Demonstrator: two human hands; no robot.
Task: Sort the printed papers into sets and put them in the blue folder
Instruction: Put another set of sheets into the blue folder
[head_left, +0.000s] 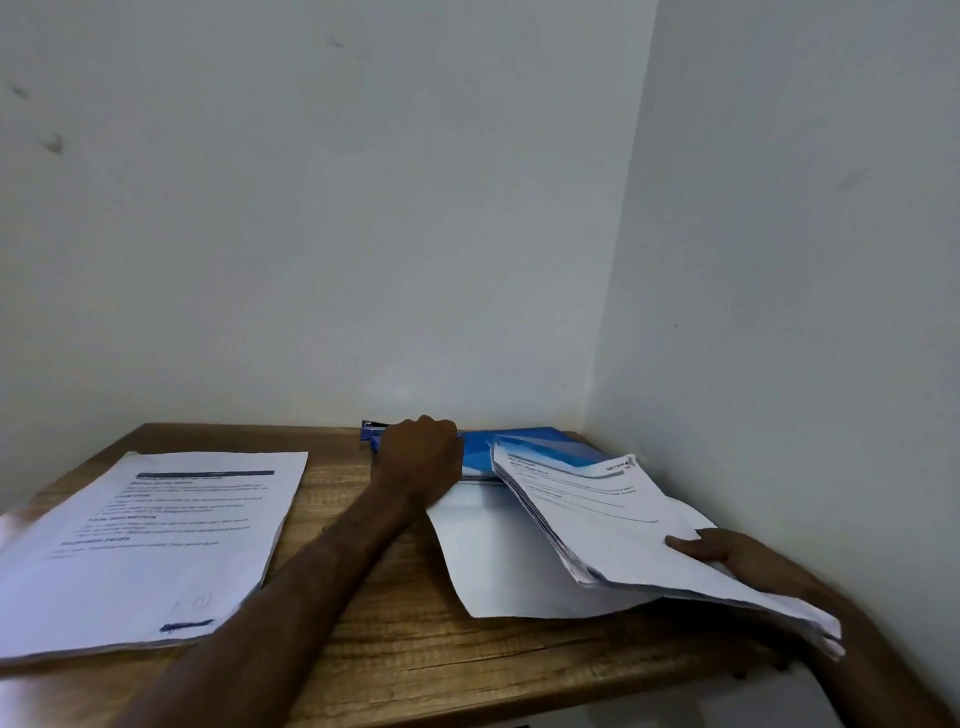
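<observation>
The blue folder (524, 447) lies flat at the table's far edge, in the corner of the walls. My left hand (421, 454) reaches to its left end, with fingers curled over a small dark blue stapler-like object (373, 429). My right hand (727, 553) grips a thick stack of printed papers (613, 514), thumb on top, and holds it tilted up over the folder's near edge. Beneath that stack a blank white sheet (498, 561) lies flat. A second stack of printed papers (150, 540) rests on the left of the table.
The wooden table (384, 613) stands in a corner, with white walls behind and on the right. Its front edge runs along the bottom of the view. The left stack overhangs the table's left side.
</observation>
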